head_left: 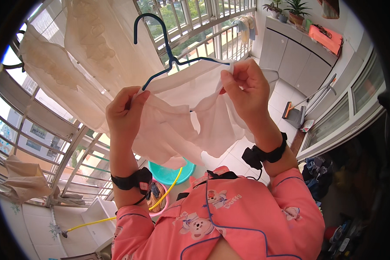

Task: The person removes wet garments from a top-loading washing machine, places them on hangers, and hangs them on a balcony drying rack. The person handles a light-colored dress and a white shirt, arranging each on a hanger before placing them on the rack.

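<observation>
A white cloth garment (172, 120) is held up before me, with a dark blue clothes hanger (171, 58) inside its upper edge. My left hand (125, 109) pinches the garment between thumb and fingers near the lower left end of the hanger. At the other end, my right hand (247, 89) grips the fabric beside the hanger's tip. The hanger's hook points up and is hooked on nothing. The garment hangs loosely between both hands, and part of the hanger's lower bar shows through a gap in the cloth.
Sheer curtains (94, 55) hang at the upper left by barred windows. Below the garment are a teal basin (172, 175), a pink basin (164, 208) holding cloth and a yellow hose (94, 222). A dustpan (292, 117) stands right, near grey cabinets (295, 61). Another hanger (273, 73) is partly behind my right hand.
</observation>
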Motion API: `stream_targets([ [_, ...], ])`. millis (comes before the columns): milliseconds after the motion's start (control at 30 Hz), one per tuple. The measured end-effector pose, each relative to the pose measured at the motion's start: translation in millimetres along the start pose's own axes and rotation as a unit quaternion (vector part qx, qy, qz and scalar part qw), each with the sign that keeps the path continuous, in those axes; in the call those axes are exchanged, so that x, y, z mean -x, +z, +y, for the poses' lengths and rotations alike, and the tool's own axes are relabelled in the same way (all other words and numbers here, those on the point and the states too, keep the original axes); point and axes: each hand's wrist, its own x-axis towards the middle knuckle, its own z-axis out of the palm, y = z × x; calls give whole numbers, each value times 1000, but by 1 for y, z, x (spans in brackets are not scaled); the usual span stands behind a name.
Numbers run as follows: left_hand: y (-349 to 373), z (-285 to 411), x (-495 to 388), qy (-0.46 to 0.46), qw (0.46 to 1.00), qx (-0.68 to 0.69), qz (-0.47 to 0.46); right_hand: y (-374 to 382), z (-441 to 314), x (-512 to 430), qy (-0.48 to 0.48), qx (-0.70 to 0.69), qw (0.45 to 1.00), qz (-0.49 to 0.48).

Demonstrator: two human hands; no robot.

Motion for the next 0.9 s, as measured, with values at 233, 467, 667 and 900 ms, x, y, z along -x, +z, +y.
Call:
stream_targets([
  [233,-4,1,6,66,997,33,1,12,-34,20,30,105,979,-171],
  [467,-25,-8,2,49,996,75,1,-69,-40,47,-225,347,910,-1],
  [667,-28,-11,-1,61,994,85,-8,-127,-6,37,64,138,988,-26],
  [900,-33,-10,-3,68,995,75,-3,-173,20,63,259,90,957,-94],
])
